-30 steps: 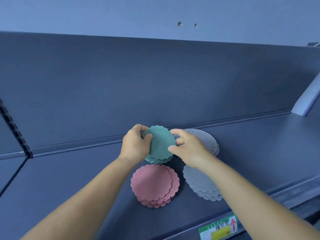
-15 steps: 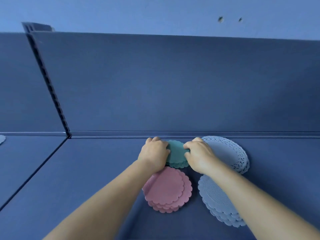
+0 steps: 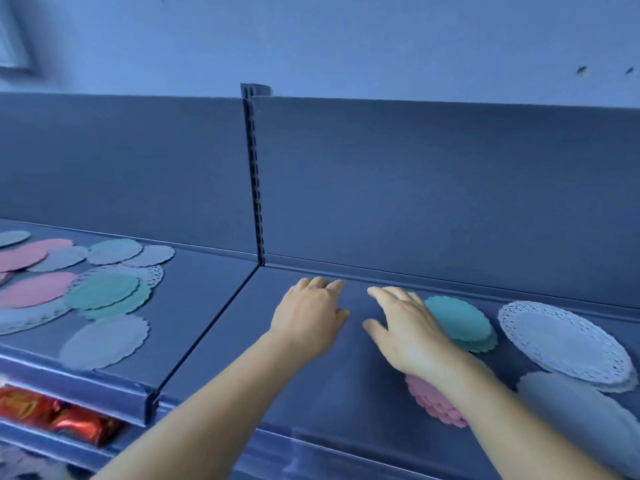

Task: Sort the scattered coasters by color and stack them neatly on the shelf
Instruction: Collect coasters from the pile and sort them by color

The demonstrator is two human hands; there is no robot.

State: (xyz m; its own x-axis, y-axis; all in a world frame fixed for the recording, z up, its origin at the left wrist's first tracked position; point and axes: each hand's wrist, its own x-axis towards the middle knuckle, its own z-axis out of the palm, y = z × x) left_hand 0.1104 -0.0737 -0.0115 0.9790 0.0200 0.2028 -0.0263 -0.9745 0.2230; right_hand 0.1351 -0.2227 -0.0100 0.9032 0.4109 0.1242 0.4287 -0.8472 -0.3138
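One head-worn view looks forward and slightly down along both forearms onto the dark blue shelf [image 3: 214, 317], close enough that the hands fill the lower centre of the frame. The shelf's back panel [image 3: 433, 188] crosses the middle, the wall [image 3: 346, 39] the top. Wide-angle stretching smears the left and right edges.

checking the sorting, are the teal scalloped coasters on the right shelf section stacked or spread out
Stacked: the teal scalloped coasters lie in one slightly offset pile, lower edges peeking out beneath the top one, beside the right hand.
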